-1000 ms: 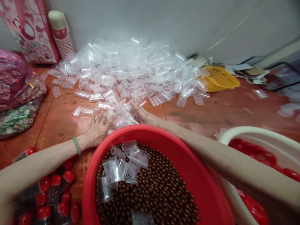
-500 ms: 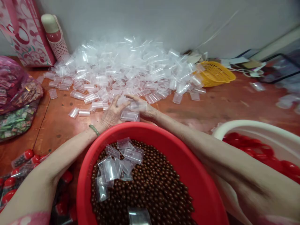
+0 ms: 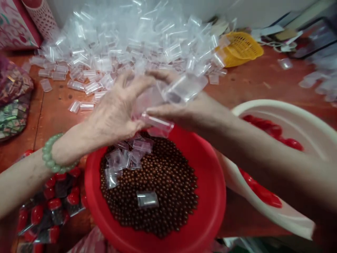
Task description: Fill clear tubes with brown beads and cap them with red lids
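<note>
A wide, round red plastic basin sits at the centre of the dial, its bottom covered with small, glossy dark-brown balls. At 12 o'clock, above the far rim, the person's left hand and right hand face each other around a bunch of clear, flat plastic sleeves. The fingers of both hands are curled about that bunch, gripping it between them (blur hides how many pieces there are). A pale green beaded bracelet circles the left wrist. Inside the basin, several loose sleeves lie on the balls toward 10 and 11 o'clock, and a single sleeve rests near the middle. Beyond the hands, a large heap of similar sleeves spreads over the reddish-brown wooden desk. A yellow slotted plastic basket lies at 1 o'clock, against the heap's edge. Between 2 and 3 o'clock, a cream-white plastic tub holds glossy red plastic caps. At 9 o'clock lie clear containers with red caps.
</note>
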`<action>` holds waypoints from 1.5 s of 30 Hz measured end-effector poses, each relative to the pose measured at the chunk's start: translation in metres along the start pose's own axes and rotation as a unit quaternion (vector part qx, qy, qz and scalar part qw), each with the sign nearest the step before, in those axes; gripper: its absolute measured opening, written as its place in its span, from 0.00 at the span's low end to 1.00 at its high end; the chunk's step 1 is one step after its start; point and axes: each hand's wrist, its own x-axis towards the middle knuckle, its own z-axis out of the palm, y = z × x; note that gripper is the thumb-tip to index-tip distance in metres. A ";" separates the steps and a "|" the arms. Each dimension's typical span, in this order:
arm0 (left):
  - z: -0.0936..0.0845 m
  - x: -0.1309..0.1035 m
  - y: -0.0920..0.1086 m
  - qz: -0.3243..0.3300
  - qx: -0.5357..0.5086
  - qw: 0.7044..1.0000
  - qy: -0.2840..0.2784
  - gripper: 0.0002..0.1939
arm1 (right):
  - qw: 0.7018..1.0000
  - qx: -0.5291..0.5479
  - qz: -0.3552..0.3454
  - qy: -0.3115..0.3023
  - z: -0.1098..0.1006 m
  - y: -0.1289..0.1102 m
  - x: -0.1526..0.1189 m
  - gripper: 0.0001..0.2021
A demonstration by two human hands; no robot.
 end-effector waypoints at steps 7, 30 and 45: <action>0.030 -0.045 0.000 -0.021 0.022 0.986 -0.163 0.32 | 0.972 -0.202 -0.096 -0.079 0.016 0.023 -0.044 0.33; 0.029 -0.063 0.009 0.004 0.085 0.988 -0.127 0.19 | 0.835 -0.430 -0.042 -0.340 0.070 0.003 -0.132 0.03; 0.035 -0.095 0.029 0.013 0.108 0.987 -0.119 0.13 | 0.869 -0.352 0.009 -0.347 0.066 0.024 -0.140 0.12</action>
